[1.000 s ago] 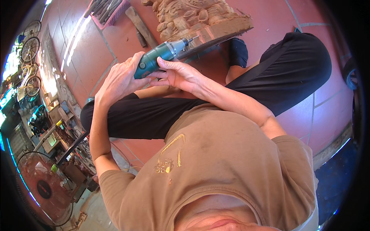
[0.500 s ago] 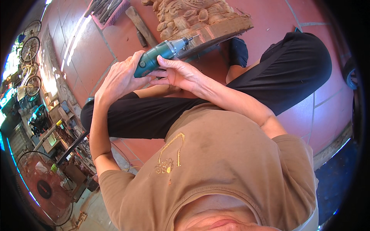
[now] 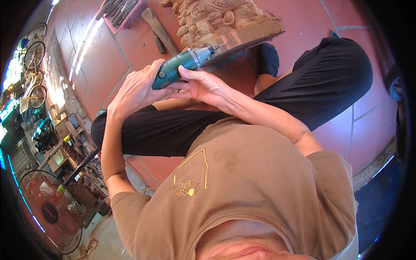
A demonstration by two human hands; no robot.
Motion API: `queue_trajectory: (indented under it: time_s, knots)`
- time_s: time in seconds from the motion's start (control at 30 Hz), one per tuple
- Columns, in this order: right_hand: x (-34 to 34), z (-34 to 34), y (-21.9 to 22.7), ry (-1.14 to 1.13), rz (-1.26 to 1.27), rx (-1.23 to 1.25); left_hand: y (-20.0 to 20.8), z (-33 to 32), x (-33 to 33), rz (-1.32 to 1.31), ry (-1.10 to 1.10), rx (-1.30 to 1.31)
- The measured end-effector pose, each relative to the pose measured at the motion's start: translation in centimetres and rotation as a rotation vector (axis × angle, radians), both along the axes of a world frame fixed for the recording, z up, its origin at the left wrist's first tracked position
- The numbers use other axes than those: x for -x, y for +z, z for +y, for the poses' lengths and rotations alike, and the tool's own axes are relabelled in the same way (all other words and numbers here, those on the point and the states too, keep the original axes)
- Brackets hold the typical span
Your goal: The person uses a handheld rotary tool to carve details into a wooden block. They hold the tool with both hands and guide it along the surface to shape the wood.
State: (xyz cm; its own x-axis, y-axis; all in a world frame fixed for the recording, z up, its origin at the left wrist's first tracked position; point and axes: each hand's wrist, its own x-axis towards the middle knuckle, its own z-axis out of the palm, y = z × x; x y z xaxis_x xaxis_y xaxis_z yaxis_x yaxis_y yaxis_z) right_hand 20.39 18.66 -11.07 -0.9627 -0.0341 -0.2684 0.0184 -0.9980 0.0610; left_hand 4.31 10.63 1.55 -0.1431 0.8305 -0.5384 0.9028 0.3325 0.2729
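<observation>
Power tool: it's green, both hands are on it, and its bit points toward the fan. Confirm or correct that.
The direction is wrong: the head view shows the bit pointing away from the fan, to the upper right. The power tool is green, with the left hand and right hand both on it.

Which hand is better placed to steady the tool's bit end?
Likely the right hand: its thumb is at the green tool, nearer the bit; the left hand grips the rear end.

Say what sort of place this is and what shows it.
Probably a woodcarving workshop: a carved wooden block, a green power tool, and a pink basket of what look like tools.
</observation>
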Motion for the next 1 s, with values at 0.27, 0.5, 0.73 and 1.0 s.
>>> queue_trajectory:
  time_s: [0.27, 0.5, 0.73, 1.0]
  knots:
    - [0.8, 0.3, -0.7, 0.009, -0.006, -0.034, -0.1, 0.1, 0.0, 0.008, 0.028, -0.03]
    - [1.0, 0.4, -1.0, 0.004, 0.005, -0.046, -0.2, 0.1, 0.1, 0.012, 0.043, -0.031]
    - [1.3, 0.8, -1.2, 0.001, 0.022, -0.055, -0.3, 0.3, 0.2, 0.013, 0.044, -0.036]
    - [0.7, 0.3, -0.8, -0.004, -0.008, -0.063, 0.0, 0.4, -0.2, -0.006, 0.031, -0.007]
